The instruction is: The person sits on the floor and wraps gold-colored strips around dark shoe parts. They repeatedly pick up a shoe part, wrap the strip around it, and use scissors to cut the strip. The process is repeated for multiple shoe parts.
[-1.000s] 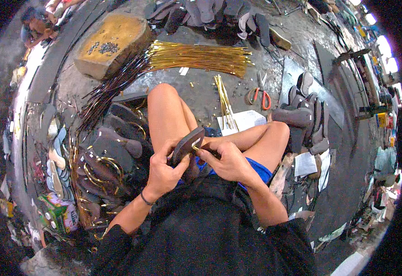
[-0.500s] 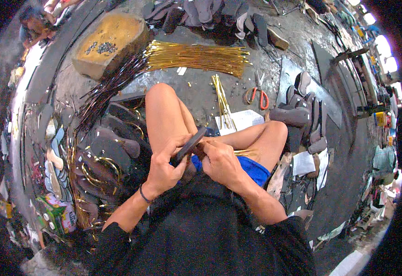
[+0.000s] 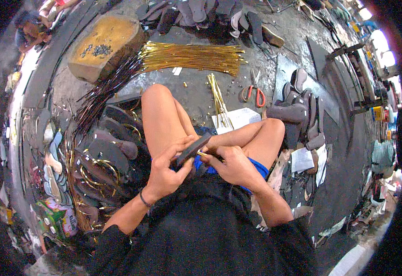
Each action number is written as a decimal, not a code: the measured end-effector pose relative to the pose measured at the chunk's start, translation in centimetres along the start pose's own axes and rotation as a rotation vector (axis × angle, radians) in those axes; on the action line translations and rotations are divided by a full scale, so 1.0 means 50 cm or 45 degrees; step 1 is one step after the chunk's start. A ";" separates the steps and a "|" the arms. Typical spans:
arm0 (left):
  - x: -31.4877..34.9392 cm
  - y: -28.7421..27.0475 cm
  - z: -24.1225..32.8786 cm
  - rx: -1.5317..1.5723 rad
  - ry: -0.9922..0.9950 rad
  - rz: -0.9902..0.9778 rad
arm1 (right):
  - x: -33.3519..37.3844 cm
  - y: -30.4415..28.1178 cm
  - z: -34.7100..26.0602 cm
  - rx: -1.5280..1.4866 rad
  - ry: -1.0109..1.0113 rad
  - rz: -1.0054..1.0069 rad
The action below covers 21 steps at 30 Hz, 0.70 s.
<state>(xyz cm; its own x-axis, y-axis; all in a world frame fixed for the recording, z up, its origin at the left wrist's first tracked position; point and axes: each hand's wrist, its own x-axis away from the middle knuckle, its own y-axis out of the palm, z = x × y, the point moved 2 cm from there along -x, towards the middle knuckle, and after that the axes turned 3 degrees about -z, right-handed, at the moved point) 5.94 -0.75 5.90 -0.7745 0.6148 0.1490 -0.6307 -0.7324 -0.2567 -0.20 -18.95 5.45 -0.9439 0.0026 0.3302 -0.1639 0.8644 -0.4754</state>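
Note:
My left hand [image 3: 165, 171] is closed round a dark sandal sole [image 3: 194, 149], held tilted on edge above my lap. Against the sole's right side, my right hand [image 3: 232, 164] pinches a thin gold strap [image 3: 202, 153]. Only a short bit of this strap shows; the fingers cover the rest. Beyond my knees, a small bunch of gold straps [image 3: 220, 102] rests partly on a white paper sheet [image 3: 240, 117]. Scissors with red-orange handles [image 3: 260, 97] lie to the right of that bunch.
A large bundle of gold straps [image 3: 192, 57] lies ahead, beside a wooden block [image 3: 118, 37] bearing small dark pieces. Dark soles [image 3: 297, 112] are piled at right, and strapped sandals [image 3: 99, 161] at left. Another person [image 3: 30, 30] is at the far upper left.
My right hand has shifted a little to the right and turned, and a gold strap end now shows at its fingertips. The left hand still holds the sole.

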 end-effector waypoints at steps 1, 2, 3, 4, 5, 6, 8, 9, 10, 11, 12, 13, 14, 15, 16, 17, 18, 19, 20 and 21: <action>0.005 0.010 -0.008 -0.012 0.141 0.035 | 0.018 0.001 -0.001 -0.003 -0.085 -0.030; 0.008 0.017 -0.009 -0.023 0.282 0.069 | 0.023 0.020 0.019 0.106 -0.241 0.044; -0.002 0.021 -0.006 -0.039 0.297 0.039 | 0.022 0.020 0.021 0.122 -0.203 0.043; 0.003 0.023 -0.002 -0.174 0.362 0.078 | 0.023 0.019 0.022 0.138 -0.165 0.041; 0.012 0.026 0.002 -0.309 0.428 0.117 | 0.034 0.013 0.016 0.117 -0.177 0.025; 0.017 0.027 0.007 -0.440 0.501 0.165 | 0.045 -0.004 0.003 0.105 -0.195 0.010; 0.048 0.045 0.004 -0.228 0.409 0.211 | 0.072 -0.012 0.000 0.121 -0.229 -0.009; 0.055 0.059 -0.001 -0.086 0.430 0.180 | 0.098 -0.008 0.005 0.165 -0.219 0.013; 0.059 0.069 -0.003 0.056 0.448 0.151 | 0.114 -0.005 0.009 0.210 -0.210 0.033; 0.057 0.072 -0.003 -0.048 0.432 0.126 | 0.109 -0.011 0.012 0.198 -0.297 0.034; 0.047 0.073 -0.003 -0.036 0.437 0.125 | 0.109 -0.013 0.019 0.220 -0.252 0.053; 0.038 0.075 -0.005 -0.024 0.440 0.126 | 0.109 -0.014 0.028 0.242 -0.209 0.071; 0.031 0.078 -0.008 -0.013 0.444 0.128 | 0.108 -0.015 0.034 0.263 -0.166 0.088; 0.019 0.081 -0.016 -0.113 0.414 0.206 | 0.099 -0.027 0.017 0.270 -0.163 0.173; 0.012 0.082 -0.009 -0.223 0.253 0.302 | 0.082 -0.033 0.003 0.307 -0.217 0.286; -0.005 0.083 -0.034 -0.127 0.069 0.299 | 0.059 -0.038 -0.010 0.343 -0.272 0.398; -0.022 0.085 -0.072 -0.034 -0.111 0.298 | 0.044 -0.046 -0.021 0.377 -0.332 0.512; -0.027 0.087 -0.094 -0.162 -0.029 0.185 | 0.030 -0.032 0.035 0.497 -0.227 0.552; -0.014 0.099 -0.131 -0.115 -0.009 0.171 | 0.009 -0.032 0.045 0.638 -0.308 0.626; -0.002 0.112 -0.162 -0.061 0.010 0.148 | -0.008 -0.037 0.042 0.781 -0.375 0.699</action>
<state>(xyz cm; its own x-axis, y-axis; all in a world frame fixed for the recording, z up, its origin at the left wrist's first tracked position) 2.85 -2.53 -3.29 -0.8418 0.5288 0.1085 -0.5335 -0.7841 -0.3171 -0.12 -21.61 4.51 -0.9565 0.1362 -0.2580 0.2903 0.3560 -0.8883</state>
